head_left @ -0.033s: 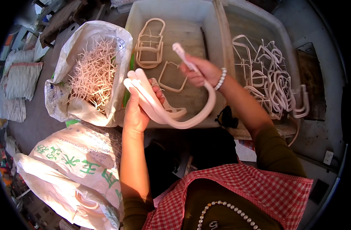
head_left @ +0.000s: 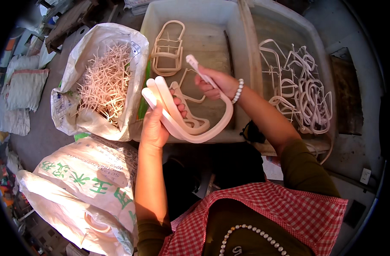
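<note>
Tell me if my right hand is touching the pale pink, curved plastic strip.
Touching. The head view shows the right hand closed around the pale pink, curved plastic strip, whose end pokes out beyond the fingers.

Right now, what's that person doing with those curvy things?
The person's left hand holds several pale pink, curved, plastic-looking strips, and the right hand grips the far end of one. In front is a pale rectangular tub with a looped, pale frame inside. To the left, an open white sack holds thin, pale sticks.
</note>
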Tool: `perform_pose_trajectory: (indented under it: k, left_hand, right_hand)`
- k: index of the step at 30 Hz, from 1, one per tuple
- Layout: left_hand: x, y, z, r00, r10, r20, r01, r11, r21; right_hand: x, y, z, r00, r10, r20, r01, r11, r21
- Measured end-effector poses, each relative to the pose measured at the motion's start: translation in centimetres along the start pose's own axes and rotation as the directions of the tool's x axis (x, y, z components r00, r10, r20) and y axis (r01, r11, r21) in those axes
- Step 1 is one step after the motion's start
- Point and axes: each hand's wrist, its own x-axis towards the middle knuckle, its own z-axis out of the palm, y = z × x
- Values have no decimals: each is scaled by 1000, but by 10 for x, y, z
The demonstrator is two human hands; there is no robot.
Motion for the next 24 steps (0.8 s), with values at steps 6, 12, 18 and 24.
perform_pose_trajectory:
  k: [6,12,18,24]
  left_hand:
    - [-7,1,12,999,26,36,-22,993,-119]
    - [-8,2,24,988,-64,-143,92,974,205]
    - [-12,9,32,981,-74,-178,136,920,368]
    - [-14,5,19,991,-84,-102,132,649,750]
  right_hand:
    - [48,26,23,931,-144,-337,27,944,-328]
    - [76,39,23,697,-705,131,123,-63,-990]
    - [102,60,36,649,-609,456,124,-507,-853]
    - [97,55,31,564,-568,600,206,-607,-768]
